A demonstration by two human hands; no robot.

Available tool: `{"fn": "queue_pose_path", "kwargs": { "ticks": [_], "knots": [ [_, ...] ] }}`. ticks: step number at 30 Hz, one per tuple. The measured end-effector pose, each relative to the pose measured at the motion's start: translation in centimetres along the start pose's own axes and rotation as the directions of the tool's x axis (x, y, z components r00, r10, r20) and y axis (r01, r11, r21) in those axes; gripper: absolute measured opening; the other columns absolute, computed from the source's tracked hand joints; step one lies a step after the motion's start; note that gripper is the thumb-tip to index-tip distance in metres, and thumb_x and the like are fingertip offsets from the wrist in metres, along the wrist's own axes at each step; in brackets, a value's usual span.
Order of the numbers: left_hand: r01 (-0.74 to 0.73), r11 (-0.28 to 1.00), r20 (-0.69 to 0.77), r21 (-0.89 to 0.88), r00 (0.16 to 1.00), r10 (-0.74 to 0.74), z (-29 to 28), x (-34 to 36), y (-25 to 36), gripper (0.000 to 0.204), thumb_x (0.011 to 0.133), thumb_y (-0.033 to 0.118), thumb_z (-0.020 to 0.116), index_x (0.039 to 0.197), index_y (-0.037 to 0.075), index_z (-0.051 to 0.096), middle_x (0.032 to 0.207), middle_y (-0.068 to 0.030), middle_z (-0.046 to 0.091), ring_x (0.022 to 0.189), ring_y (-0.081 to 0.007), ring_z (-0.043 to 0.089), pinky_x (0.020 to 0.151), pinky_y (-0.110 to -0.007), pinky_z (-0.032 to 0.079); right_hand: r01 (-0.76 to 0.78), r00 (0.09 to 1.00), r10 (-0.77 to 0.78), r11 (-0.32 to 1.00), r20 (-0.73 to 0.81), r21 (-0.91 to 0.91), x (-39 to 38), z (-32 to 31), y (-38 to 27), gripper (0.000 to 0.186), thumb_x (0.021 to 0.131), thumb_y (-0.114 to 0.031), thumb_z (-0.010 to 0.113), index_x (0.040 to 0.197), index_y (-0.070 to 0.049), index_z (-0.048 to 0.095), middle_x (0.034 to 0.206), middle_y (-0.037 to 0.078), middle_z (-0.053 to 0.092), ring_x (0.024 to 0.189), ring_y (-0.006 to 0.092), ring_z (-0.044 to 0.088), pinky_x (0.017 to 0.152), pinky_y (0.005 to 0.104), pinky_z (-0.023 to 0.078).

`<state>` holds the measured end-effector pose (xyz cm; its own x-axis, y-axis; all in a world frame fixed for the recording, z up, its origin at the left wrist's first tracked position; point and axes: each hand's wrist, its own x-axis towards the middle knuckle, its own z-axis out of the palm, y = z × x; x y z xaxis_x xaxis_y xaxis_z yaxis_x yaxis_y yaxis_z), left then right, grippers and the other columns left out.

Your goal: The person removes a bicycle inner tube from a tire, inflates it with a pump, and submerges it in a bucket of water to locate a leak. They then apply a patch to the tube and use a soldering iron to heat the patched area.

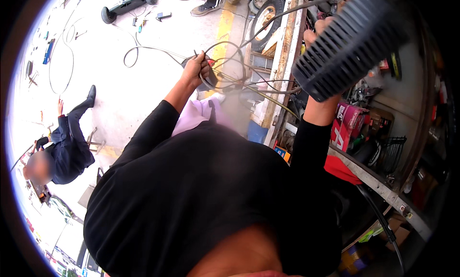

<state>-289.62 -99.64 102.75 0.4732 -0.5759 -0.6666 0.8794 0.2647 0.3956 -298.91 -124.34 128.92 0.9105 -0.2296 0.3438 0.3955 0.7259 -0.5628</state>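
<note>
My left hand is stretched forward and shut on a coil of thin black cables that loops out over the floor and the metal frame ahead. My right hand is raised and grips a black ribbed plastic housing with vent slots. This housing covers most of the hand; only the fingertips show at its upper left edge. My black sleeves and torso fill the middle and bottom of the view.
A person in dark clothes crouches on the pale floor at left. Loose cables, a two-wheeled board and another person's shoes lie farther off. A tyre, a rusty metal frame and cluttered shelves with a red box stand on the right.
</note>
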Motion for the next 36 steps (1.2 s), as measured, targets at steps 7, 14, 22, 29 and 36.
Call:
{"fn": "queue_pose_path", "kwargs": {
  "ticks": [7, 14, 22, 29, 36],
  "knots": [
    [-0.128, 0.979, 0.017, -0.159, 0.991, 0.132, -3.4, -4.1, 3.2, 0.029, 0.098, 0.033, 0.048, 0.087, 0.007, 0.051, 0.057, 0.0051, 0.032, 0.043, -0.0068, 0.026, 0.039, -0.022, 0.022, -0.023, 0.914, -0.067, 0.976, -0.401, -0.217, -5.7, -2.4, 2.5, 0.055, 0.095, -0.043, 0.043, 0.136, -0.007, 0.041, 0.131, 0.010, 0.052, 0.119, 0.0251, 0.052, 0.102, 0.0427, 0.042],
    [0.016, 0.992, 0.035, -0.128, 0.999, -0.011, -7.9, -4.3, 3.6, 0.031, 0.093, 0.036, 0.055, 0.087, 0.006, 0.056, 0.057, 0.0051, 0.036, 0.042, -0.0062, 0.025, 0.037, -0.022, 0.017, 0.054, 0.836, -0.047, 0.999, -0.547, -0.004, -6.9, -0.8, 2.1, 0.059, 0.092, -0.049, 0.044, 0.135, -0.009, 0.044, 0.122, 0.015, 0.056, 0.106, 0.0365, 0.057, 0.092, 0.0538, 0.046],
    [0.011, 0.994, -0.083, -0.110, 0.996, -0.021, -13.8, -2.4, 4.2, 0.035, 0.101, 0.036, 0.039, 0.095, 0.005, 0.052, 0.056, 0.0064, 0.027, 0.042, -0.0054, 0.020, 0.037, -0.022, 0.015, 0.040, 0.945, -0.026, 0.999, -0.325, 0.037, -1.0, 4.4, 0.1, 0.070, 0.080, -0.029, 0.067, 0.131, 0.007, 0.036, 0.101, 0.014, 0.050, 0.092, 0.0238, 0.049, 0.081, 0.0358, 0.044],
    [-0.041, 0.988, -0.202, -0.149, 0.979, 0.010, -18.2, -3.1, 4.2, 0.035, 0.101, 0.037, 0.038, 0.091, 0.006, 0.053, 0.055, 0.0063, 0.026, 0.040, -0.0057, 0.017, 0.034, -0.021, 0.014, 0.156, 0.939, -0.101, 0.977, -0.329, 0.146, 3.3, 7.6, -7.9, 0.075, 0.077, -0.024, 0.057, 0.134, 0.013, 0.025, 0.098, 0.012, 0.044, 0.090, 0.0225, 0.044, 0.077, 0.0362, 0.041],
    [-0.170, 0.976, -0.150, -0.133, 0.977, 0.149, -16.3, -7.1, 8.0, 0.034, 0.100, 0.037, 0.040, 0.088, 0.007, 0.050, 0.056, 0.0063, 0.028, 0.042, -0.0046, 0.018, 0.036, -0.020, 0.014, 0.254, 0.940, -0.258, 0.966, -0.225, -0.044, 5.2, 8.5, -15.5, 0.082, 0.080, -0.032, 0.051, 0.135, 0.016, 0.016, 0.093, 0.011, 0.038, 0.086, 0.0222, 0.040, 0.076, 0.0381, 0.038]
  ]
}}
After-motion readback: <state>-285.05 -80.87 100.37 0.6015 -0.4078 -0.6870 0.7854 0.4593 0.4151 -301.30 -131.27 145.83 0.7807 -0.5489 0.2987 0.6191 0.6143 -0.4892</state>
